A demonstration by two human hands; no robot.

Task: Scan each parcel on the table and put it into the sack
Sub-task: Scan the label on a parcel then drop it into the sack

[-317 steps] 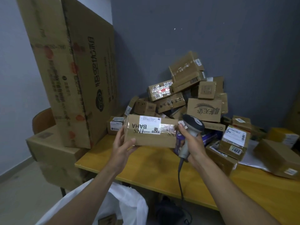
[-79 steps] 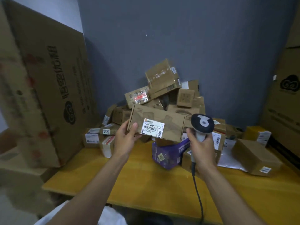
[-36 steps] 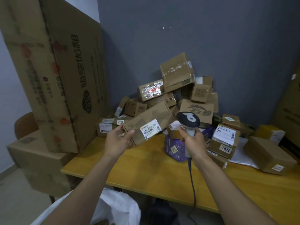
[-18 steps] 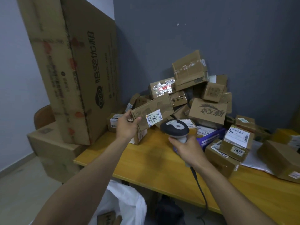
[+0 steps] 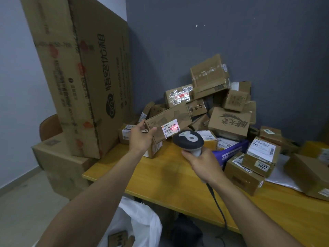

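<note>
Parcel pinched in left fingers, scanner near

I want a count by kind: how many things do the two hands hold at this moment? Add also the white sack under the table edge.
parcel, held in the left hand: 1
scanner, gripped in the right hand: 1
sack: 1
Total: 3

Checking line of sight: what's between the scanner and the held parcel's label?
Nothing: the head view shows a bare gap between scanner and label, lit red.
</note>
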